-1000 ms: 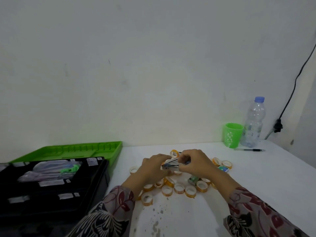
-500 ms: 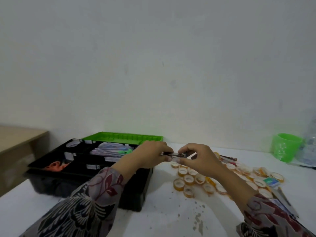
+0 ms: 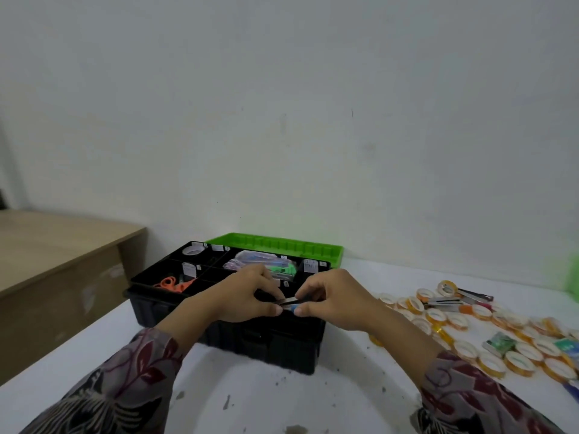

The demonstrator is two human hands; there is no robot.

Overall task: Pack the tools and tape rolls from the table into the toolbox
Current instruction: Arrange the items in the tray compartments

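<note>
Between the hands: slim dark tool (image 3: 289,301), pinched at each end by the curled fingers of left hand (image 3: 247,296) and right hand (image 3: 332,300).
Under the hands: toolbox (image 3: 282,346), open, green lid (image 3: 275,247) thrown back; orange scissors (image 3: 170,283) and bagged items (image 3: 260,261) already in compartments.
Right of the right hand: tape rolls (image 3: 435,316) and loose tools (image 3: 448,300), unpacked on the table (image 3: 282,396).
Progress: early; most items remain.
Change: half a second ago the hands held the tool beside the box; now they hold it over it.

Long sleeves (image 3: 125,380) on both arms: grey fabric, dark red leaf-and-flower print, black-white striped patches near elbows.
</note>
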